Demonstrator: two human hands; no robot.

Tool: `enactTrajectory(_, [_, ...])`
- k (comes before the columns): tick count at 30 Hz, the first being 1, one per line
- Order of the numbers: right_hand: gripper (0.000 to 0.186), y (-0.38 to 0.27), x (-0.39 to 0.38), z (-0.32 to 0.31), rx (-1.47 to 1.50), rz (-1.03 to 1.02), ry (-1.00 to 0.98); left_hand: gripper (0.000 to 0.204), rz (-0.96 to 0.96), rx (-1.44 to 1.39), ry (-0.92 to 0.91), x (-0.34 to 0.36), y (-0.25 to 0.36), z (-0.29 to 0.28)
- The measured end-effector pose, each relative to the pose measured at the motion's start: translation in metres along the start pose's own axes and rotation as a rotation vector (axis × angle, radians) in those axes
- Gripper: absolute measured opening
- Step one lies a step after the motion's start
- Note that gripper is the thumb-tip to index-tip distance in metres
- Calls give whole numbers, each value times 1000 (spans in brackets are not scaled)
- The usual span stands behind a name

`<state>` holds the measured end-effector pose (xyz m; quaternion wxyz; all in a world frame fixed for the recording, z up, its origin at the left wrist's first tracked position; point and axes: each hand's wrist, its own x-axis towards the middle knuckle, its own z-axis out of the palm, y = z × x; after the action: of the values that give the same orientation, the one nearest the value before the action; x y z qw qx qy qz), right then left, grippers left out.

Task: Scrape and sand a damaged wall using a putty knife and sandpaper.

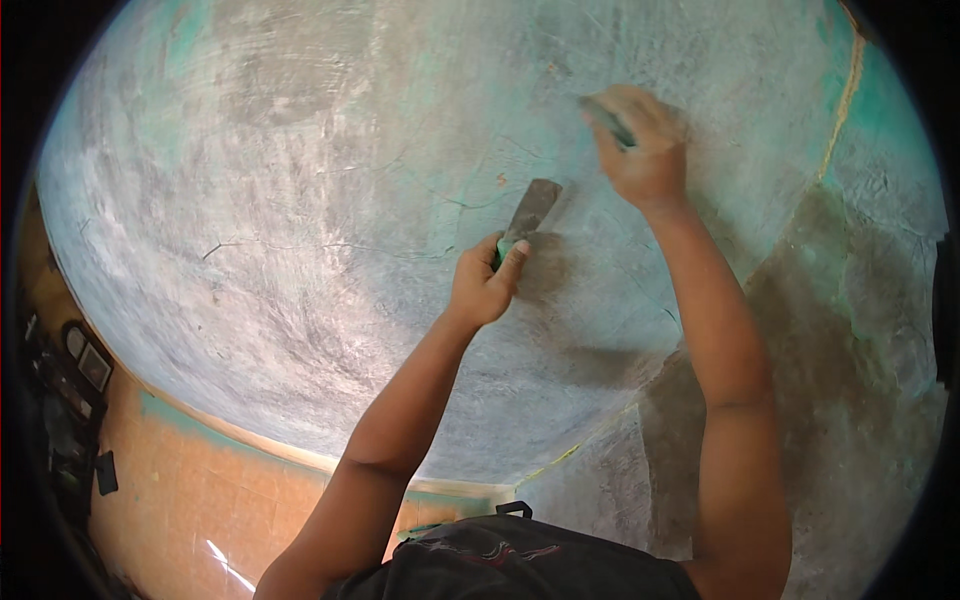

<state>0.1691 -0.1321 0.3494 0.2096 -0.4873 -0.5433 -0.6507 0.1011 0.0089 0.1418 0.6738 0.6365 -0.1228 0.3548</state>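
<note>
Left hand (488,280): wrapped round green-handled scraper (533,206) | long axis: up-right, toward right hand (645,145) | right hand: gripping blurred dark tool (610,122) before patchy surface (300,170)

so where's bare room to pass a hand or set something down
Passing a hand: the broad stretch of wall left of the left hand and its scraper. Setting down: orange floor between the wall's lower edge, the left forearm and the dark clutter at far left. Crowded: around the right hand and its blurred tool, and that clutter.
</note>
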Motion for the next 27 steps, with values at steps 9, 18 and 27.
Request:
enactTrajectory(9, [22,-26,73,44,70,-72,-756,32,-83,-147,63,-42,-11,-38])
enactTrajectory(18, [31,-36,86,66,67,-509,-846,29,-83,-194,134,-36,-42,-55])
enactTrajectory(27, [37,-42,61,73,211,-500,-813,29,-20,-93,128,-37,-52,-60])
